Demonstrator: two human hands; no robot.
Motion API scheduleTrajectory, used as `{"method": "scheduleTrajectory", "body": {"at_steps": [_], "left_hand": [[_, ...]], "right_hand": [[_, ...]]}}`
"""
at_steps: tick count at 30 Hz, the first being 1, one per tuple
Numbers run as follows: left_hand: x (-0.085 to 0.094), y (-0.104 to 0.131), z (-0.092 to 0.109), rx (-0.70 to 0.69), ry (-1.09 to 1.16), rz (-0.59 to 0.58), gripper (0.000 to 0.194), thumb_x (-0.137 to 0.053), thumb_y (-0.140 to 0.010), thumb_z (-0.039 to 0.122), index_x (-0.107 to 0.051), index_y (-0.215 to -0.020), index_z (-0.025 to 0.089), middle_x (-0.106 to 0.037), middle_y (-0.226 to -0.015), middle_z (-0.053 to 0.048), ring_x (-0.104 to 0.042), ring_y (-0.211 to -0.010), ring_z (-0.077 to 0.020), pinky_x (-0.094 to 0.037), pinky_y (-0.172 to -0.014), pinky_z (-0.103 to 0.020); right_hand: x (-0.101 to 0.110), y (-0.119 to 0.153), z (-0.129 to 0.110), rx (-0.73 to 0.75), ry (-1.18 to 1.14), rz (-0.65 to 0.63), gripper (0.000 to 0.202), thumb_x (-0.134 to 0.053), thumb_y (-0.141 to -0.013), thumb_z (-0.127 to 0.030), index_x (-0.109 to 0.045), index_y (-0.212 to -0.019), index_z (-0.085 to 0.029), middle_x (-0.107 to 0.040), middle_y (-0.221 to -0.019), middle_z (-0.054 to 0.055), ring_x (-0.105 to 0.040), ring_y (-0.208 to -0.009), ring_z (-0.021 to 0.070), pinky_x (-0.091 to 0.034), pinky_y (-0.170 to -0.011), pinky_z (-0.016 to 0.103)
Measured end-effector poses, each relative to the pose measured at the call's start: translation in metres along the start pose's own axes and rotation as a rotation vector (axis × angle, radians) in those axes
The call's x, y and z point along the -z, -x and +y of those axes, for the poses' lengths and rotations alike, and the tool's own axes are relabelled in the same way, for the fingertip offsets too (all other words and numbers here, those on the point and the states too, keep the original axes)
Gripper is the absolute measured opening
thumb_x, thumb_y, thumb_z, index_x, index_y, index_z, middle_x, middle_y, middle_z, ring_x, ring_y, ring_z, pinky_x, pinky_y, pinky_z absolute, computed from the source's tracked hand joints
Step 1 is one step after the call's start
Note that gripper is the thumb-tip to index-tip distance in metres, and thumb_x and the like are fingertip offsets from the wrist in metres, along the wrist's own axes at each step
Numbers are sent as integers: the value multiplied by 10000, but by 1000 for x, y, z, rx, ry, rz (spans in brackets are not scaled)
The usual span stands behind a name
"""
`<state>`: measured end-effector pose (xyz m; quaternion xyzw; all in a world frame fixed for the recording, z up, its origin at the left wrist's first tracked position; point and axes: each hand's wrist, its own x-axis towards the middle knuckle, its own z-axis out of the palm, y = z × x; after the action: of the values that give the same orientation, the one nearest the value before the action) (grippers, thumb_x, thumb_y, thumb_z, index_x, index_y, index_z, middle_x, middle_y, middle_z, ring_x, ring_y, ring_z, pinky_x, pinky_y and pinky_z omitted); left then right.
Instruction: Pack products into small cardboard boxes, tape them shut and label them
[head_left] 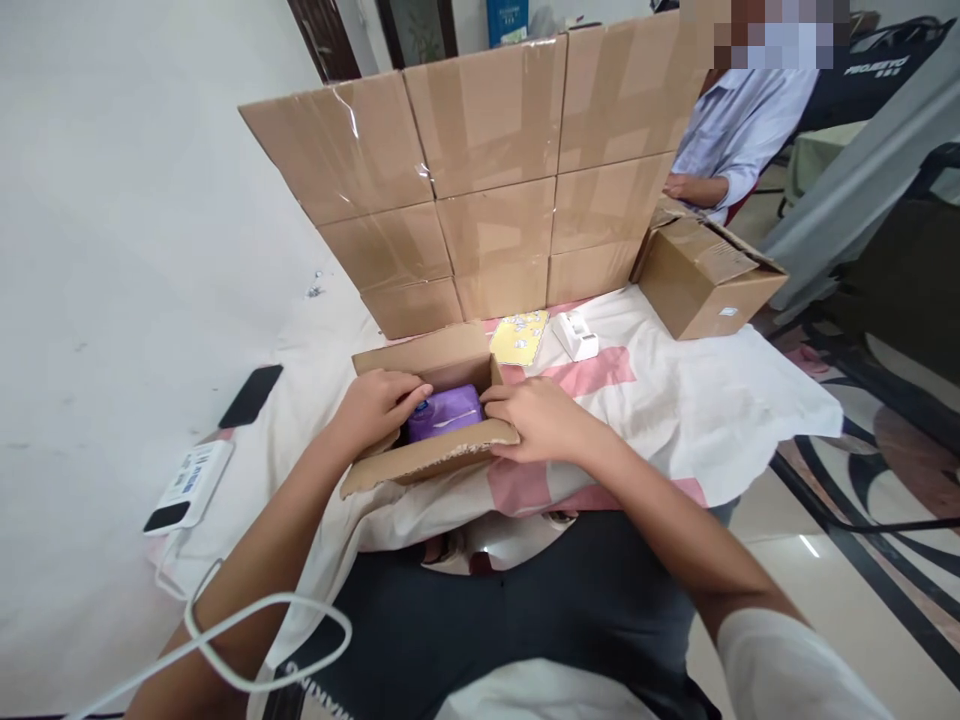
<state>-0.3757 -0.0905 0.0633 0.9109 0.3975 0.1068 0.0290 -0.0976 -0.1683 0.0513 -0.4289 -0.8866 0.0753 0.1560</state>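
Observation:
A small cardboard box [427,462] with raised flaps sits near the table's front edge. Inside it lies a purple plastic-wrapped pack [450,412], its left end partly covered by fingers. My left hand [382,405] is closed over the box's left side, the thumb reaching in beside the pack. On the opposite side, my right hand [536,418] curls its fingers over the right edge, with fingertips close to the pack's right end. Whether either hand touches the pack itself, I cannot tell.
A tall taped cardboard panel [495,190] stands behind. Beyond the box are a yellow patterned card [519,337] and a white device [576,335]. Another carton [709,275] sits right, a person [742,130] behind it. Left lie a phone [251,396], power strip [191,485] and white cable [274,600].

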Motion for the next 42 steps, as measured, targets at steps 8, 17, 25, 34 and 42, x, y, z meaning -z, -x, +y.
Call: {"method": "scheduleTrajectory", "body": {"at_steps": [8, 17, 25, 34, 42], "left_hand": [[1, 2, 0, 118, 254, 117, 504, -324, -1050, 511, -712, -928, 213, -736, -909, -51, -655, -868, -218, -458, -823, -349], [-5, 8, -1, 168, 25, 293, 483, -315, -1054, 454, -758, -1081, 264, -668, -1066, -90, -595, -1046, -254, -333, -1057, -499], [-10, 0, -14, 391, 361, 493, 606, -231, -1032, 537, -665, -1265, 184, -697, -1270, -129, -612, -1228, -265, -450, -1107, -451], [26, 35, 14, 333, 564, 37, 718, -211, -1020, 678, -691, -1292, 219, -692, -1372, -98, -625, -1310, -283, -454, -1159, -450], [-28, 35, 63, 238, -42, 59, 668, -461, -995, 601, -473, -1553, 234, -384, -1644, -68, -305, -1556, -322, -295, -1262, -546]], "right_hand": [[5, -22, 11, 66, -63, -42, 314, -728, -844, -391, -730, -1076, -180, -664, -1086, 91, -626, -817, 203, -409, -661, 305], [-15, 2, 23, 200, -287, 213, 619, -621, -980, -307, -433, -1569, -329, -483, -1531, 105, -571, -1294, 267, -522, -1025, 433], [-43, 1, 36, 172, -478, 576, 403, -405, -1082, -357, -602, -1432, -330, -483, -1541, 72, -527, -1368, 252, -495, -1100, 472], [-66, -15, 24, -269, -713, 773, 419, -687, -872, -321, -589, -1272, -245, -385, -1428, 139, -594, -982, 200, -544, -941, 431], [-40, -7, 97, -526, -567, 835, 336, -597, -851, -384, -632, -1128, -197, -566, -1234, 124, -555, -1088, 257, -491, -943, 401]]}}
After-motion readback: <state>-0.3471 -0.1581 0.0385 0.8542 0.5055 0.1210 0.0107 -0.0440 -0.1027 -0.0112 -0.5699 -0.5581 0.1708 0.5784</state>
